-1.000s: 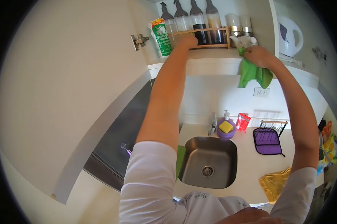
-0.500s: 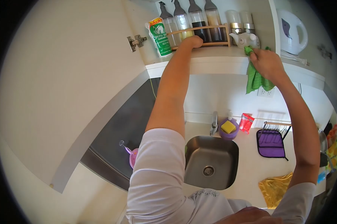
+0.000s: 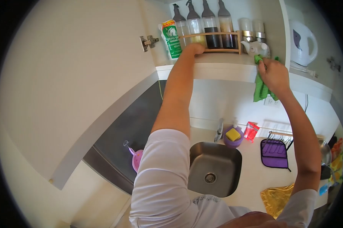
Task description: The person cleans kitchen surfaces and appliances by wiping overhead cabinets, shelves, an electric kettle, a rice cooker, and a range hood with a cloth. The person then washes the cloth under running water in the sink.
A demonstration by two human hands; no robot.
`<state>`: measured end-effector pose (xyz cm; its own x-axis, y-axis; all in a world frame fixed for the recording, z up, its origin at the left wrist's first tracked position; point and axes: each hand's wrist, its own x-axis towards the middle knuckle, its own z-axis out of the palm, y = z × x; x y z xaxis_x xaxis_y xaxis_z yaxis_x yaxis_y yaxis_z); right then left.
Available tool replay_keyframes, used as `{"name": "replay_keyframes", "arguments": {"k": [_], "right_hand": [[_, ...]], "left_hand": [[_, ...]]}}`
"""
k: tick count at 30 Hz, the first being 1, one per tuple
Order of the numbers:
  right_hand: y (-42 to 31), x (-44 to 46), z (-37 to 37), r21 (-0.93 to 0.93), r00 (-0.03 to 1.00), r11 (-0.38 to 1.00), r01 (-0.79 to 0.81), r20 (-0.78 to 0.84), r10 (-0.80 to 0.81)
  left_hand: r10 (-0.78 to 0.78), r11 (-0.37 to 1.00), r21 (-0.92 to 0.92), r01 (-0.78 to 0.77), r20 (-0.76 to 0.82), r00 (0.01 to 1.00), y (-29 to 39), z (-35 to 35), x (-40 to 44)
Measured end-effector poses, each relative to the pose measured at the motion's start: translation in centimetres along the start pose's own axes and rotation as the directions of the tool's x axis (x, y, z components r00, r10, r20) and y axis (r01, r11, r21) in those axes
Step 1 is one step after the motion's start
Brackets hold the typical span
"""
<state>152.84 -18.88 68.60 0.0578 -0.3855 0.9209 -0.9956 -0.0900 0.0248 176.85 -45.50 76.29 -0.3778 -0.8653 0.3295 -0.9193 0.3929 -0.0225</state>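
Observation:
My left hand (image 3: 194, 49) reaches up into the open cabinet, against the front of a wooden rack (image 3: 221, 50). Its fingers are bent and mostly hidden, so whether they grip the rack does not show. Pump-top bottles of pale and dark liquid stand in the rack, among them a bottle of black liquid (image 3: 212, 37). My right hand (image 3: 274, 75) is closed around a crumpled green cloth (image 3: 260, 89) at the shelf's front edge. Just above that cloth sits a white teapot (image 3: 256, 48). To the rack's left leans a green and white pouch (image 3: 171, 40).
Two glass jars (image 3: 246, 30) stand behind the teapot, and a white electric kettle (image 3: 303, 43) is farther right. The cabinet door (image 3: 80, 83) hangs open at left. Below are a steel sink (image 3: 216, 167), a faucet (image 3: 219, 131), a purple drying rack (image 3: 274, 154) and a yellow cloth (image 3: 276, 201).
My left hand has slid a little left along the rack's front. My right hand, still holding the green cloth, has come slightly lower, below the teapot. The whole view has shifted a little.

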Motion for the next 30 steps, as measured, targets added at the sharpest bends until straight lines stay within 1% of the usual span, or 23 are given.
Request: {"name": "replay_keyframes", "arguments": {"k": [2, 4, 7, 9, 10, 11, 12, 13, 14, 15, 16, 17, 18, 19, 20, 21, 22, 23, 24, 26, 27, 28, 30], "right_hand": [[0.3, -0.2, 0.4, -0.018, 0.998, 0.999, 0.042, -0.049, -0.043], [0.0, -0.3, 0.2, -0.042, 0.998, 0.999, 0.025, -0.052, -0.027], [-0.2, -0.2, 0.1, -0.050, 0.999, 0.999, 0.017, -0.029, -0.018], [-0.3, 0.0, -0.3, -0.058, 1.000, 0.998, 0.011, -0.019, -0.012], [-0.4, 0.0, -0.3, -0.058, 1.000, 0.998, 0.000, -0.024, -0.002], [-0.6, -0.2, -0.2, -0.055, 1.000, 0.998, -0.011, -0.024, 0.010], [-0.9, -0.2, -0.1, -0.046, 0.999, 0.999, -0.028, -0.022, 0.027], [-1.2, 0.0, 0.0, -0.036, 0.999, 0.999, -0.042, -0.024, 0.041], [-1.6, 0.0, 0.4, -0.026, 0.998, 0.998, -0.056, -0.020, 0.056], [-2.4, 0.3, 1.4, 0.007, 0.999, 1.000, 0.000, -0.039, 0.000], [-3.5, 0.5, 2.7, 0.030, 0.997, 0.999, 0.045, -0.059, -0.044], [-5.6, 0.6, 3.6, 0.133, 0.989, 0.985, 0.107, -0.114, -0.092], [-7.3, 1.0, 5.5, 0.196, 0.955, 0.952, 0.235, -0.227, -0.190], [-9.7, 1.3, 7.8, 0.148, 0.938, 0.961, 0.235, -0.295, -0.184], [-12.3, 1.7, 8.2, 0.054, 0.965, 0.976, 0.213, -0.170, -0.201], [-14.2, 1.9, 8.9, 0.166, 0.972, 0.959, 0.228, -0.090, -0.216], [-16.1, 2.2, 9.1, 0.181, 0.963, 0.946, 0.268, -0.057, -0.262], [-17.7, 2.1, 9.8, 0.152, 0.940, 0.935, 0.320, -0.171, -0.294], [-18.9, 1.9, 9.8, 0.140, 0.944, 0.936, 0.322, -0.120, -0.307], [-18.4, 1.7, 10.2, 0.106, 0.895, 0.896, 0.431, -0.179, -0.409], [-18.3, 1.6, 10.2, 0.098, 0.866, 0.870, 0.482, -0.202, -0.457], [-17.3, 1.4, 9.1, 0.086, 0.845, 0.842, 0.532, -0.103, -0.524], [-13.7, 0.4, 7.6, 0.047, 0.837, 0.837, 0.546, -0.074, -0.542]], "left_hand": [[0.025, 1.000, -0.019, -0.025, -0.007, 1.000, 0.1, 0.2, 0.4], [0.048, 0.998, -0.051, -0.047, 0.006, 0.999, 0.4, 0.0, -0.2], [0.074, 0.997, 0.009, -0.073, -0.093, 0.993, 2.3, -1.7, -3.9], [0.052, 0.989, -0.123, -0.083, -0.234, 0.971, 3.8, -3.3, -7.5], [0.108, 0.895, -0.358, -0.267, -0.406, 0.907, 4.5, -4.1, -10.8], [0.101, 0.717, -0.528, -0.455, -0.567, 0.817, 4.9, -3.6, -14.5], [0.103, 0.673, -0.454, -0.584, -0.724, 0.682, 5.1, -2.3, -18.1], [0.142, 0.641, -0.389, -0.662, -0.787, 0.600, 5.1, -1.2, -22.9], [0.121, 0.706, -0.403, -0.583, -0.742, 0.659, 5.1, 0.2, -28.2], [0.200, 0.699, -0.385, -0.603, -0.705, 0.680, 4.5, 2.2, -32.7], [0.198, 0.564, -0.573, -0.595, -0.606, 0.771, 4.5, 3.8, -36.7], [0.244, 0.547, -0.604, -0.580, -0.548, 0.800, 4.1, 5.9, -39.7], [0.276, 0.436, -0.765, -0.474, -0.388, 0.879, 4.4, 6.9, -42.3], [0.270, 0.361, -0.857, -0.368, -0.281, 0.921, 4.5, 7.8, -43.9], [0.278, 0.283, -0.926, -0.249, -0.170, 0.945, 4.6, 8.5, -44.9], [0.221, 0.188, -0.958, -0.217, -0.174, 0.960, 4.6, 9.5, -45.4], [0.160, 0.087, -0.978, -0.188, -0.173, 0.972, 4.5, 10.7, -45.6], [0.093, -0.018, -0.987, -0.160, -0.161, 0.983, 4.4, 11.5, -45.8], [0.086, -0.023, -0.989, -0.144, -0.146, 0.986, 4.3, 11.7, -46.1], [0.052, -0.020, -0.994, -0.112, -0.113, 0.992, 3.5, 11.8, -46.6], [0.067, 0.006, -0.994, -0.112, -0.111, 0.992, 3.0, 12.1, -46.9], [0.076, 0.032, -0.994, -0.108, -0.106, 0.992, 2.4, 12.5, -47.3], [0.062, 0.060, -0.996, -0.072, -0.069, 0.996, 1.3, 13.7, -48.1]]}}
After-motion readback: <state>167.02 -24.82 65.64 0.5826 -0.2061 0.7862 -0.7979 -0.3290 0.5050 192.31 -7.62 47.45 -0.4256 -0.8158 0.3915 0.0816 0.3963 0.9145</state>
